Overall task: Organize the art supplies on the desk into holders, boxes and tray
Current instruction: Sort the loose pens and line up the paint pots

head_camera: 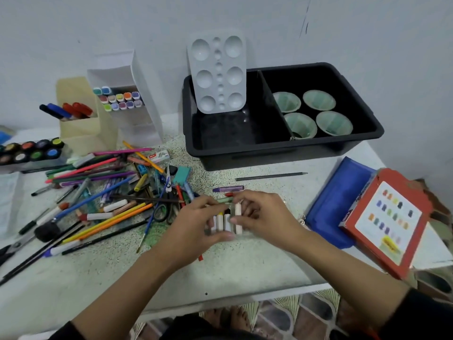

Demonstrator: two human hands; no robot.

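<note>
Both hands meet at the desk's middle over a row of pale crayons (226,223) lying side by side in what looks like a clear tray. My left hand (196,224) curls round the row's left side, thumb along its near edge. My right hand (259,217) pinches a cream crayon (238,217) at the row's right end. A green crayon (224,200) lies across the top between the fingertips. A purple crayon (228,188) and a red one lie just beyond. A big heap of pencils, pens, brushes and scissors (103,192) covers the desk's left half.
A black divided bin (282,148) at the back holds a white palette (218,74) and several green cups (316,114). A cream holder (85,133) and a white marker holder (137,114) stand back left, paint pots (29,150) at far left. A blue case (338,200) and red box (387,222) lie right. A lone pencil (269,176) lies near the bin.
</note>
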